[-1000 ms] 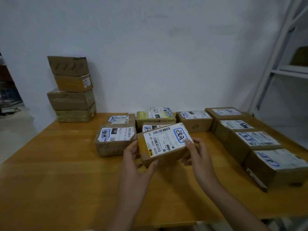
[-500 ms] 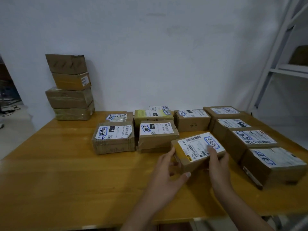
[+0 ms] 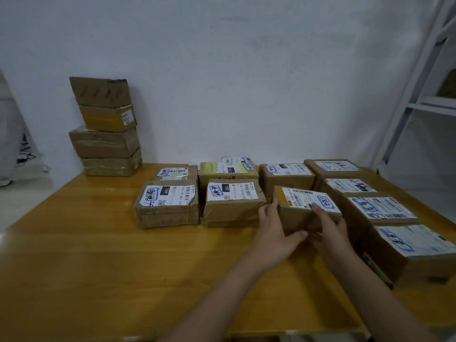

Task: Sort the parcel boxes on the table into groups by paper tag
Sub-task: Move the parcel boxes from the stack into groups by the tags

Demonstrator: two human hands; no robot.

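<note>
A small brown parcel box (image 3: 299, 213) with a white tag circled in blue sits tilted on the wooden table (image 3: 98, 255), right of centre. My left hand (image 3: 274, 233) grips its left end and front edge. My right hand (image 3: 330, 233) holds its front right side, thumb on the tag. Just behind it stands a tagged box (image 3: 286, 176). To its left lie two tagged boxes (image 3: 232, 203) (image 3: 167, 203), with more behind them. A row of tagged boxes (image 3: 377, 211) runs down the right edge.
A stack of several plain brown boxes (image 3: 106, 129) stands at the table's back left against the white wall. A white metal shelf frame (image 3: 419, 95) rises at the right. The nearest right-hand box (image 3: 414, 250) reaches close to my right forearm.
Both hands have carried the held box from the table's middle to the right and lowered it, so it now sits in front of the back-row box, next to the right-hand row.
</note>
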